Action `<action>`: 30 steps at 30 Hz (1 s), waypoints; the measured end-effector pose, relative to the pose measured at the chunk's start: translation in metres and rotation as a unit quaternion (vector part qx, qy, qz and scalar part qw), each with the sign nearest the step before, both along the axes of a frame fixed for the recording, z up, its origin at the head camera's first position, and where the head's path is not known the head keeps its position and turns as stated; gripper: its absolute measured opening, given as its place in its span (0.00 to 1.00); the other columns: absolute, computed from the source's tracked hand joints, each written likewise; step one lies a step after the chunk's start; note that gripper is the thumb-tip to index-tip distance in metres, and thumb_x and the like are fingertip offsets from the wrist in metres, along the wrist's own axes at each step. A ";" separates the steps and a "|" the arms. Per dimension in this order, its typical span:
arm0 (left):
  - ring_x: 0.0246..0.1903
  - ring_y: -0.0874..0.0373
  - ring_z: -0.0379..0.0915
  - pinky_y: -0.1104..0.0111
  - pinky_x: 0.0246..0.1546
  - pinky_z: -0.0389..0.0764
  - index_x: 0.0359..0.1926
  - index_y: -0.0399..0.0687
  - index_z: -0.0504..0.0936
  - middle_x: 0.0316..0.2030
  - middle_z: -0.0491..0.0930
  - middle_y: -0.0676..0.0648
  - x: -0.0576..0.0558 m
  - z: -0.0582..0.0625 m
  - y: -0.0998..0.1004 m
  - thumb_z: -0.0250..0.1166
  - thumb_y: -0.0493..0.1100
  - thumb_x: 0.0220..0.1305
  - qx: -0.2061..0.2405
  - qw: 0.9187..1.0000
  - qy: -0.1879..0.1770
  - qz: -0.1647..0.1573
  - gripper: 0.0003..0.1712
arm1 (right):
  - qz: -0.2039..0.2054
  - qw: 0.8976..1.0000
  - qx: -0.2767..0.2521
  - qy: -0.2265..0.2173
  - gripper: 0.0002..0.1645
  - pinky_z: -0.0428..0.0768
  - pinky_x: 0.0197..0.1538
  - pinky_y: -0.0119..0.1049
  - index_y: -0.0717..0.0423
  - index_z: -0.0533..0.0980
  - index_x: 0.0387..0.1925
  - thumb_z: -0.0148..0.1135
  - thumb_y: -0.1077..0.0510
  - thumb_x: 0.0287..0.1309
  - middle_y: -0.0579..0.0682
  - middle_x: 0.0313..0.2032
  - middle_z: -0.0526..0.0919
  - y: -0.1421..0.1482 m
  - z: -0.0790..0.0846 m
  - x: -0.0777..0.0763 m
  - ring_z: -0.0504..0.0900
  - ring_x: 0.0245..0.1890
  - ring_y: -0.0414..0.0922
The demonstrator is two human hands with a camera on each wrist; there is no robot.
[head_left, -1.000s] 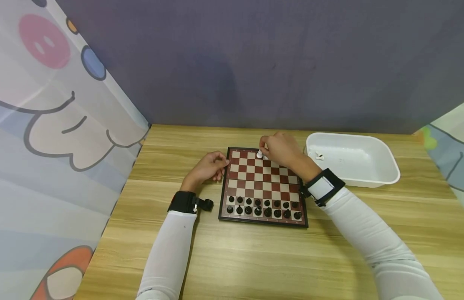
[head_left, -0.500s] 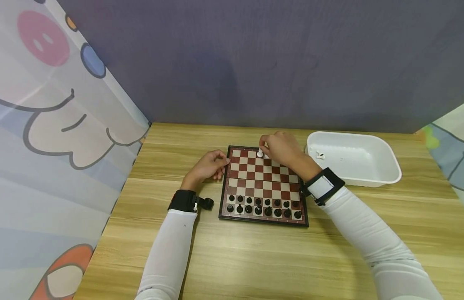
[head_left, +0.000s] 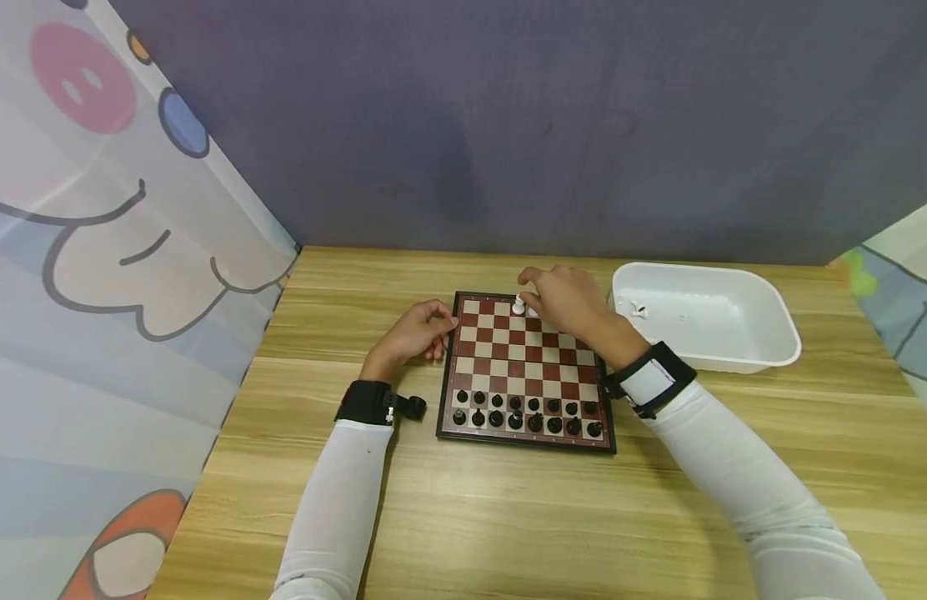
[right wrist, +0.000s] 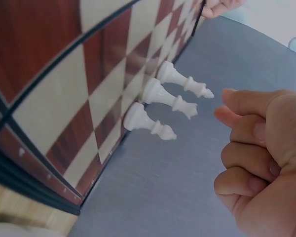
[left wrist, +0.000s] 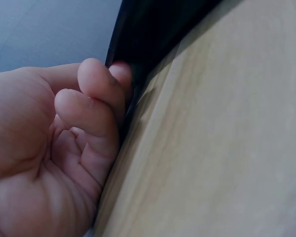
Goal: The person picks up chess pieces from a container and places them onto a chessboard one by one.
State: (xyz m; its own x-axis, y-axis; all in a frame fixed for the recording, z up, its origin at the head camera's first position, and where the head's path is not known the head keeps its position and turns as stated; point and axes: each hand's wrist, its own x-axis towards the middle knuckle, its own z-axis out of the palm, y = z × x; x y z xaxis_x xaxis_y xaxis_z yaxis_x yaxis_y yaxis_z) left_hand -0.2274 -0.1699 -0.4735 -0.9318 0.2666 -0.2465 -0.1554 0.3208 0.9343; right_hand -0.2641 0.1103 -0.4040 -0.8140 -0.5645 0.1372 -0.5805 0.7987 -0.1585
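On the table lies a red-and-cream chessboard point(head_left: 501, 350). My left hand point(head_left: 418, 335) pinches its left edge with curled fingers; in the left wrist view the fingertips meet the board's black side point(left wrist: 143, 34). Over the far rank hovers my right hand point(head_left: 572, 304), holding nothing, its thumb and index finger apart from the pieces. Three white chess pieces stand on that rank in the right wrist view: a king point(right wrist: 180, 78), a queen point(right wrist: 163, 96) and what looks like a bishop point(right wrist: 143, 121). In the head view the right hand partly hides them.
Black chess pieces point(head_left: 515, 419) fill the two near ranks. Right of the board stands a white plastic tub point(head_left: 734, 321) with a few white pieces point(head_left: 638, 311) at its left end. A dark grey panel point(head_left: 508, 150) rises behind the wooden table point(head_left: 508, 517).
My right hand has let go of the white piece on the far rank; thumb and index finger have parted and moved slightly off it. The left hand keeps its place at the board's edge.
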 end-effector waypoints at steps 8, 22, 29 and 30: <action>0.14 0.60 0.71 0.73 0.14 0.72 0.49 0.40 0.74 0.22 0.76 0.47 0.000 0.000 0.001 0.58 0.43 0.77 0.002 1.000 -0.003 -0.001 0.10 | -0.027 0.999 -0.026 -0.007 0.19 0.65 0.19 0.35 0.53 0.80 0.57 0.60 0.48 0.73 0.46 0.17 0.79 0.021 0.006 0.009 0.72 0.16 0.43; 0.14 0.60 0.71 0.73 0.14 0.72 0.49 0.39 0.73 0.22 0.76 0.48 0.001 0.000 0.002 0.58 0.43 0.77 0.001 1.000 -0.002 -0.001 0.10 | -0.123 0.980 -0.152 0.023 0.14 0.57 0.17 0.36 0.55 0.83 0.49 0.60 0.51 0.73 0.49 0.15 0.73 0.090 0.002 0.008 0.63 0.12 0.44; 0.14 0.60 0.71 0.73 0.13 0.72 0.49 0.40 0.74 0.22 0.76 0.48 0.001 0.000 0.001 0.59 0.43 0.77 0.001 1.000 0.000 -0.003 0.10 | -0.170 0.970 -0.173 0.009 0.13 0.56 0.18 0.38 0.58 0.82 0.47 0.60 0.53 0.72 0.51 0.15 0.70 0.115 -0.001 0.008 0.64 0.15 0.48; 0.14 0.60 0.71 0.73 0.13 0.72 0.49 0.40 0.74 0.22 0.76 0.48 0.001 0.000 0.001 0.59 0.43 0.77 0.002 1.000 0.001 -0.003 0.10 | -0.174 0.970 -0.170 0.005 0.14 0.56 0.18 0.38 0.58 0.82 0.47 0.60 0.52 0.72 0.51 0.14 0.70 0.118 -0.003 0.009 0.64 0.15 0.47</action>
